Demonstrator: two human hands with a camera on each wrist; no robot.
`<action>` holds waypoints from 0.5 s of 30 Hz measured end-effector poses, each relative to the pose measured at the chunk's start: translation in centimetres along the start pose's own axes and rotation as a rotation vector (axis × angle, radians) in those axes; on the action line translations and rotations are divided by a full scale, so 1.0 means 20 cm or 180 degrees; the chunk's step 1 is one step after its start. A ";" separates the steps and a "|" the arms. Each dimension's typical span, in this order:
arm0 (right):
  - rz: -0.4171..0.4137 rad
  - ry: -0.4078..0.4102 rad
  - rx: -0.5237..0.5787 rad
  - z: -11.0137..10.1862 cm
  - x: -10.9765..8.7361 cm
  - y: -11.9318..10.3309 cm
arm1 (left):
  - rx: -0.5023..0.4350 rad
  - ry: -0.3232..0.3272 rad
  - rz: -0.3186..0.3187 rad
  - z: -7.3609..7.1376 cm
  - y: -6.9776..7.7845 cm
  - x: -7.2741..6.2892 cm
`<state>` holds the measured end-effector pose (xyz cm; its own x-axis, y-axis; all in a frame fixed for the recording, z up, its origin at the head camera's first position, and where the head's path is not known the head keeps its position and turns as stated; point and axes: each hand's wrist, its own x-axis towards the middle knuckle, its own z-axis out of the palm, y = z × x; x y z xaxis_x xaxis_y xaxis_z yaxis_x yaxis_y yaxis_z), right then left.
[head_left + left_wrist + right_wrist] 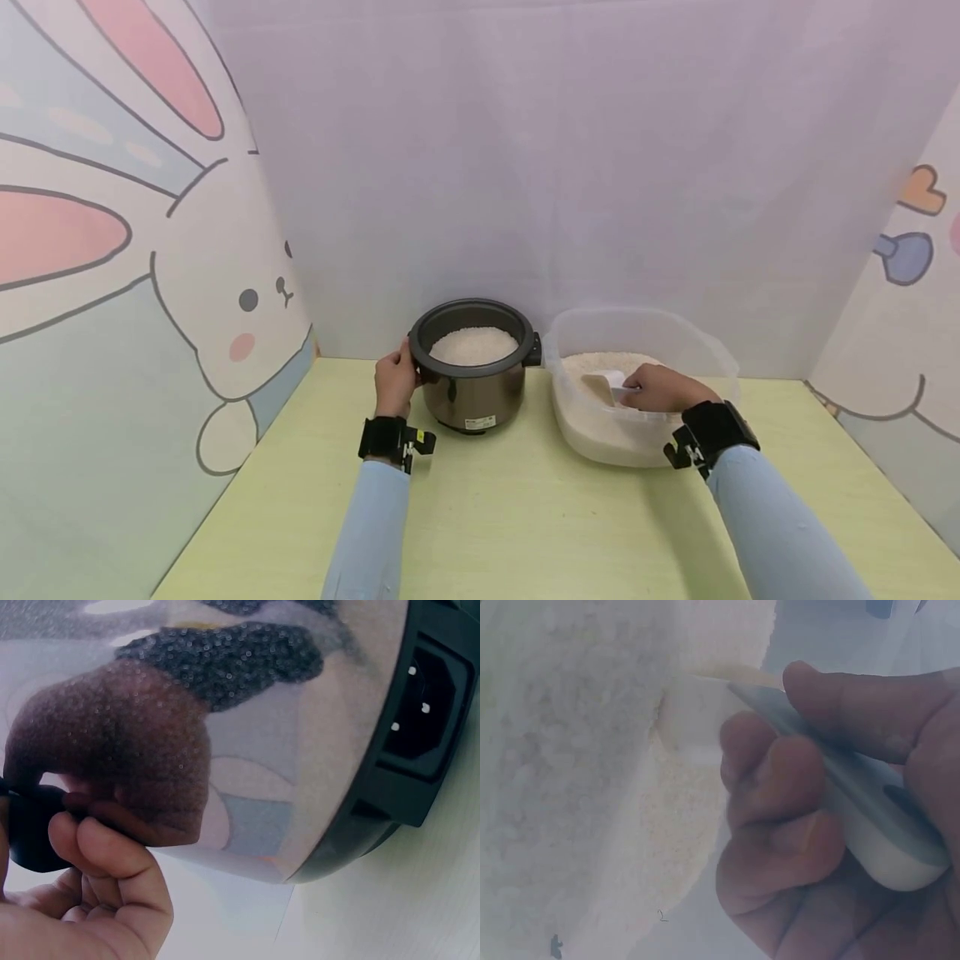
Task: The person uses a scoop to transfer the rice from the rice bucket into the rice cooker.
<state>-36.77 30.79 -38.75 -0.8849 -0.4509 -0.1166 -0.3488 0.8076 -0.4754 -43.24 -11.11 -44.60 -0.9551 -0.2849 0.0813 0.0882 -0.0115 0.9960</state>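
Observation:
A brown rice cooker (474, 402) without a lid stands at the back of the table, white rice (474, 346) inside it. At its left side my left hand (394, 385) grips the small black side handle (36, 829), fingers curled round it in the left wrist view. To the right is a translucent plastic tub (600, 437) holding more rice (600, 363). My right hand (663, 389) reaches over the tub's near wall and holds a white scoop (611, 382) by its handle (855, 796). The scoop's head is at the rice, partly hidden in the right wrist view.
The pale yellow-green table (517, 525) runs to a plain cloth backdrop (555, 183) close behind the cooker and tub. Printed cartoon panels (217, 333) stand at both sides. On the cooker's side a black power socket (427, 709) shows.

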 end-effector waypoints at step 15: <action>-0.0171 -0.0137 0.0204 -0.01 0.00 -0.01 | 0.0009 -0.0009 0.0009 0.00 0.00 0.00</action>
<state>-36.82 30.63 -38.49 -0.8509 -0.5099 -0.1262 -0.3737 0.7565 -0.5367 -43.31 -11.12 -44.64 -0.9557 -0.2821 0.0843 0.0902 -0.0080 0.9959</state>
